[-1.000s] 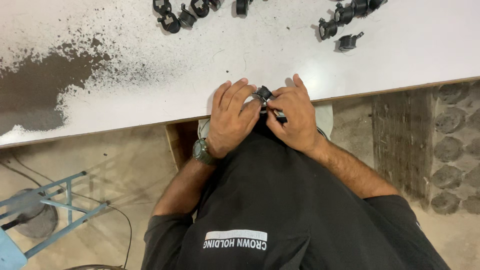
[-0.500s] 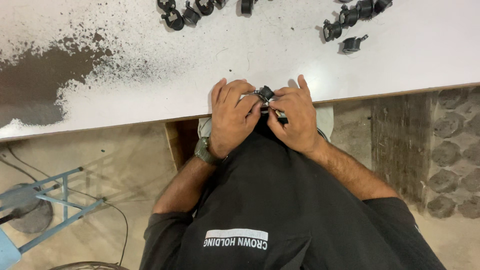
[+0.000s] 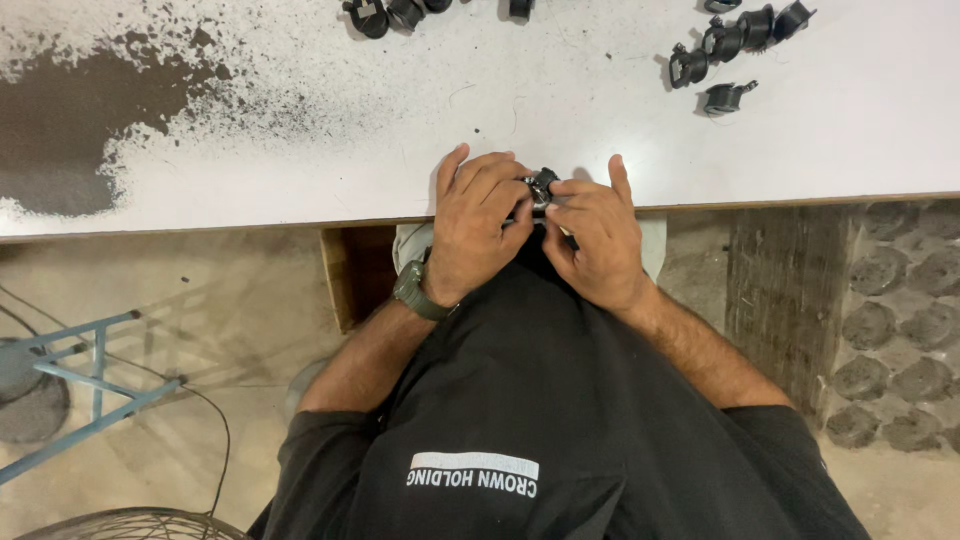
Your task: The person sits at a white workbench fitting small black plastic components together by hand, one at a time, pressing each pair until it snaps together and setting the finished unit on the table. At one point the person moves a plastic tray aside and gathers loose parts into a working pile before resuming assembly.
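Observation:
A small black clamp-like part (image 3: pixel 541 187) sits between both my hands at the near edge of the white table (image 3: pixel 300 200). My left hand (image 3: pixel 477 224), with a green wristwatch on the wrist, curls its fingers over the part from the left. My right hand (image 3: pixel 590 232) pinches it from the right with thumb and forefingers. Most of the part is hidden under my fingers.
Several more black parts lie at the table's far right (image 3: pixel 730 45) and far middle (image 3: pixel 400 14). A dark worn patch (image 3: pixel 70 125) covers the table's left. Below are a blue metal frame (image 3: pixel 80 375), a fan grille (image 3: pixel 130 525) and a stone-patterned wall (image 3: pixel 890 300).
Both hands stay closed on the small part at the table edge; only the fingers shift slightly. The view has drifted a little.

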